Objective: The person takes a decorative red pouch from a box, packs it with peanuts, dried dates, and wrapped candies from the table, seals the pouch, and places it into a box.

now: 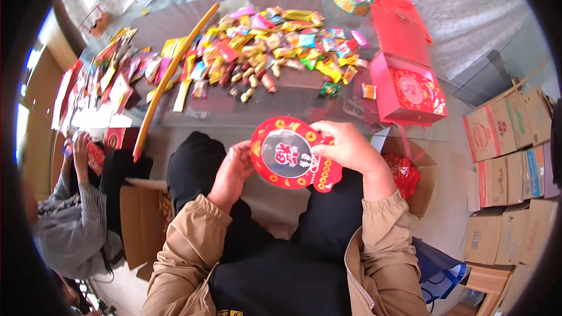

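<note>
You're in bright light here, glare burning white at the frame's left edge, fisheye bowing the table (298, 100), black rounding the corners, sweets (237, 44) soft, your red pouch (287, 151) readable.

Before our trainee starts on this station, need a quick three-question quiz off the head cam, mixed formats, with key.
1. Which of the wearer's hands has its thumb over the printed face of the red pouch?
2. True or false: on the table, the lid of the red box stands raised.
3. In this view, what colour is the long stick slanting across the wrapped sweets?
A) Blue
B) Yellow-orange
C) White

Key:
1. The right hand.
2. True.
3. B.
</note>
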The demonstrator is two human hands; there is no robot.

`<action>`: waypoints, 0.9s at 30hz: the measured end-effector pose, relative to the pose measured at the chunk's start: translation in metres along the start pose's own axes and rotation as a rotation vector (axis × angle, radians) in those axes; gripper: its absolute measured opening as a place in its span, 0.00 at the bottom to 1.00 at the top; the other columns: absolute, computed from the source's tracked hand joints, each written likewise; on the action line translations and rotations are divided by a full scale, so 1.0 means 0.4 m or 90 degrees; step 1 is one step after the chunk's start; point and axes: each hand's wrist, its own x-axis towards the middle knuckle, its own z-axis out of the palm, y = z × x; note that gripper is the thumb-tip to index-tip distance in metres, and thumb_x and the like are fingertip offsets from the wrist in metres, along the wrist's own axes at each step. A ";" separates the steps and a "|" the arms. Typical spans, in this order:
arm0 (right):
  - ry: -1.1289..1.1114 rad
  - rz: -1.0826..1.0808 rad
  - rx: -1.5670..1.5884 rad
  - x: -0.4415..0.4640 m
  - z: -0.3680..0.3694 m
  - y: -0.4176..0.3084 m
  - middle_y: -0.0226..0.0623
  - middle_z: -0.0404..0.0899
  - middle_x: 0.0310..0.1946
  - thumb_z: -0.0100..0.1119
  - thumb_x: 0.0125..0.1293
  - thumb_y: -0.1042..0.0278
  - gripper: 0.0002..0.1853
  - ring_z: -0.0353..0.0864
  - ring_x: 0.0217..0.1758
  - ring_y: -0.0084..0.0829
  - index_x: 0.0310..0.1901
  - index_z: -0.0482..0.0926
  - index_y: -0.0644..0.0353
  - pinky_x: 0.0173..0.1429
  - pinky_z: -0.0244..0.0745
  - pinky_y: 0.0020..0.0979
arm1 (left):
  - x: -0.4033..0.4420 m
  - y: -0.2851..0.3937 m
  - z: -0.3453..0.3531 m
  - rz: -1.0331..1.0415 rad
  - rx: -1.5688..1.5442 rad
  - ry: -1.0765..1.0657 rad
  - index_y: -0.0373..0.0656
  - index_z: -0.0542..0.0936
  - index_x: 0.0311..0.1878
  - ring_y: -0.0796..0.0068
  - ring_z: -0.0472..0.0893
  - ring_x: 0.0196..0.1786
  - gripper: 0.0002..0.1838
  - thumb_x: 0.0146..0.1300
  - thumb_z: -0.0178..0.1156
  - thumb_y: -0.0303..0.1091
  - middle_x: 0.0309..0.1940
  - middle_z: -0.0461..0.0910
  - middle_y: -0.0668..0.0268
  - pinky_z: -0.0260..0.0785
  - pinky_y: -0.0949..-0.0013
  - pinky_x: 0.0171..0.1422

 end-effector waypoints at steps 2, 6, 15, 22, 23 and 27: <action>-0.046 -0.020 -0.004 0.013 0.089 0.015 0.53 0.85 0.43 0.73 0.59 0.67 0.26 0.87 0.47 0.44 0.58 0.80 0.68 0.57 0.78 0.35 | -0.038 0.032 0.000 0.034 0.052 0.031 0.42 0.77 0.57 0.79 0.82 0.51 0.15 0.76 0.59 0.41 0.50 0.85 0.65 0.73 0.72 0.57; 0.037 0.036 0.216 -0.004 0.199 0.045 0.43 0.86 0.41 0.71 0.65 0.66 0.28 0.84 0.42 0.31 0.65 0.75 0.64 0.53 0.78 0.31 | -0.073 0.020 -0.064 0.028 0.121 0.094 0.41 0.80 0.42 0.84 0.81 0.36 0.03 0.73 0.62 0.29 0.32 0.83 0.71 0.74 0.77 0.46; 0.184 0.151 0.445 -0.069 0.317 0.114 0.31 0.85 0.39 0.62 0.73 0.76 0.16 0.81 0.41 0.16 0.59 0.75 0.70 0.47 0.76 0.21 | -0.046 -0.030 -0.102 0.131 0.209 0.229 0.38 0.74 0.56 0.79 0.81 0.49 0.13 0.72 0.63 0.27 0.48 0.81 0.65 0.75 0.73 0.55; 0.172 0.171 0.298 -0.032 0.377 0.136 0.30 0.83 0.32 0.68 0.67 0.77 0.19 0.78 0.35 0.16 0.57 0.76 0.69 0.42 0.76 0.23 | -0.076 -0.008 -0.030 0.320 0.999 -0.044 0.52 0.64 0.77 0.43 0.52 0.81 0.64 0.32 0.84 0.54 0.78 0.58 0.53 0.47 0.32 0.79; 0.162 0.175 0.286 -0.025 0.386 0.125 0.30 0.83 0.31 0.69 0.66 0.77 0.20 0.78 0.34 0.16 0.57 0.76 0.68 0.42 0.76 0.23 | -0.076 -0.015 -0.030 0.306 1.011 -0.066 0.52 0.63 0.78 0.42 0.52 0.82 0.65 0.32 0.84 0.54 0.79 0.57 0.53 0.46 0.32 0.79; 0.133 0.149 0.227 0.005 0.417 0.099 0.32 0.83 0.29 0.70 0.65 0.77 0.20 0.79 0.32 0.18 0.56 0.76 0.66 0.41 0.77 0.26 | -0.061 -0.045 -0.034 0.266 1.014 -0.064 0.49 0.59 0.79 0.40 0.50 0.82 0.68 0.32 0.84 0.54 0.79 0.54 0.51 0.44 0.28 0.78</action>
